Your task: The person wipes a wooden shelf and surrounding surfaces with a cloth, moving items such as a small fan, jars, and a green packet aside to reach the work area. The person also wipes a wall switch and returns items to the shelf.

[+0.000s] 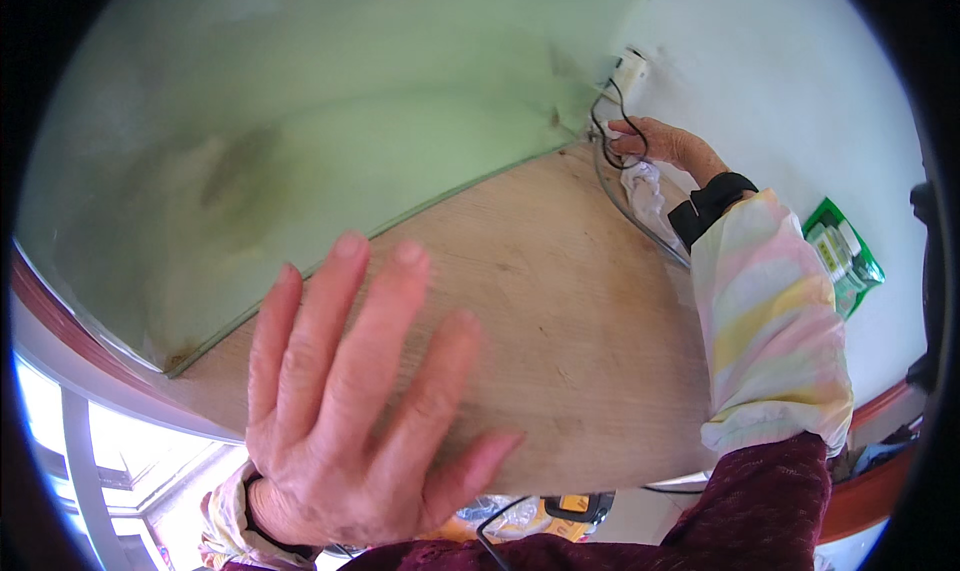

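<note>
Your left hand (360, 401) lies flat with fingers spread and released on the wooden board (560, 311), beside the pale green wall (300, 121). Far right, your right hand (655, 143) pinches a black cable (610, 111) near the white plug (630, 69), above crumpled white paper (645, 186).

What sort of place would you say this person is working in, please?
Probably a room in a home: a pale green painted wall meets a white wall carrying a white socket with black cables, beside a bare wooden board and a bright window.
</note>
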Demonstrator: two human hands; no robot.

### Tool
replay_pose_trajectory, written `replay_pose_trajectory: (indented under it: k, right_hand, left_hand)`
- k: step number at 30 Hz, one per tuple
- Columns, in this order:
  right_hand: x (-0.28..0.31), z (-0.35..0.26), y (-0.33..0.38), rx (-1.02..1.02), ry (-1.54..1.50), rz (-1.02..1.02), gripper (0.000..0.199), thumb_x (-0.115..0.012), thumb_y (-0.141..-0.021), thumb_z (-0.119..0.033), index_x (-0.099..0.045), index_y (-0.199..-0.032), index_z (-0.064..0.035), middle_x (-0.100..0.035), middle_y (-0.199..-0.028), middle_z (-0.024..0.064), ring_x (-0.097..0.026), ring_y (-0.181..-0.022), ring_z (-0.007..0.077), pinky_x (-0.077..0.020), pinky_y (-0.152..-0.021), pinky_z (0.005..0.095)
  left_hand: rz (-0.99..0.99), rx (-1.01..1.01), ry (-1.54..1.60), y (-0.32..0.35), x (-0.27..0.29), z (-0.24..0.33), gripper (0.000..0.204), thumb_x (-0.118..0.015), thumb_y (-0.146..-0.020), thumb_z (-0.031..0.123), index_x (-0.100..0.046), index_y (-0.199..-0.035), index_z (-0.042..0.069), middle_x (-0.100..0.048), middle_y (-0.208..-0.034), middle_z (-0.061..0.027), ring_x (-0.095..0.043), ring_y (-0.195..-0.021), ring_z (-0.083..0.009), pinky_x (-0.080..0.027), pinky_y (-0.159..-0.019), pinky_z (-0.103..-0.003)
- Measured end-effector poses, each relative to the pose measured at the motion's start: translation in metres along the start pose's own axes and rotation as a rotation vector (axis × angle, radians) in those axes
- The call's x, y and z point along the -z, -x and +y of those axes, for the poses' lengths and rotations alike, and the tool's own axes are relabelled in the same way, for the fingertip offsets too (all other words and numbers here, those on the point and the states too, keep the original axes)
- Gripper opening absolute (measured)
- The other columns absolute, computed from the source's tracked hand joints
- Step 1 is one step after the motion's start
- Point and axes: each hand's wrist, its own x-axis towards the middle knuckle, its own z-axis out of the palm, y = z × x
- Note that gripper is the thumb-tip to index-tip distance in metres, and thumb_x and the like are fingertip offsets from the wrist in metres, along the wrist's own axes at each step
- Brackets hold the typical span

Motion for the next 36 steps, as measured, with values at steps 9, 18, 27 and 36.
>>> replay_pose_trajectory:
  k: [9, 18, 27, 36]
  right_hand:
    - [0.004, -0.015, 0.104, 0.281, -0.151, -0.196, 0.045, -0.061, -0.079, -0.006, -0.055, -0.123, -0.0104, -0.055, -0.12, 0.0, -0.05, -0.11, 0.0158, -0.0384, -0.096, 0.0302]
    - [0.005, 0.002, 0.147, -0.607, 0.673, 0.088, 0.027, -0.055, -0.078, -0.016, -0.067, -0.097, -0.0027, -0.064, -0.102, 0.018, -0.061, -0.096, 0.0353, -0.0486, -0.083, 0.0407]
    - [-0.002, -0.019, 0.099, -0.165, 0.791, -0.094, 0.031, -0.05, -0.083, -0.018, -0.062, -0.099, 0.0064, -0.062, -0.101, 0.0219, -0.065, -0.078, 0.0338, -0.0573, -0.06, 0.0407]
    - [-0.003, -0.033, 0.112, -0.132, -0.059, 0.077, 0.042, -0.06, -0.078, -0.022, -0.06, -0.118, -0.0099, -0.066, -0.097, 0.0105, -0.061, -0.081, 0.019, -0.0497, -0.075, 0.0325]
  left_hand:
    - [0.08, -0.005, 0.01, 0.003, -0.007, -0.001, 0.042, -0.067, -0.072, 0.032, -0.065, -0.102, 0.003, -0.051, -0.127, -0.02, -0.046, -0.12, -0.0416, -0.038, -0.097, -0.051]
    - [0.106, -0.005, 0.032, 0.003, -0.01, 0.001, 0.043, -0.068, -0.068, 0.024, -0.065, -0.105, 0.003, -0.051, -0.128, -0.0187, -0.045, -0.121, -0.04, -0.038, -0.097, -0.049]
    - [0.082, -0.007, 0.032, 0.002, -0.009, 0.002, 0.042, -0.068, -0.068, 0.022, -0.065, -0.104, 0.001, -0.052, -0.126, -0.02, -0.046, -0.12, -0.0409, -0.039, -0.096, -0.049]
    - [0.083, 0.009, 0.049, 0.002, -0.009, 0.0, 0.043, -0.071, -0.065, 0.022, -0.065, -0.104, 0.004, -0.052, -0.127, -0.0176, -0.045, -0.121, -0.0387, -0.036, -0.099, -0.049]
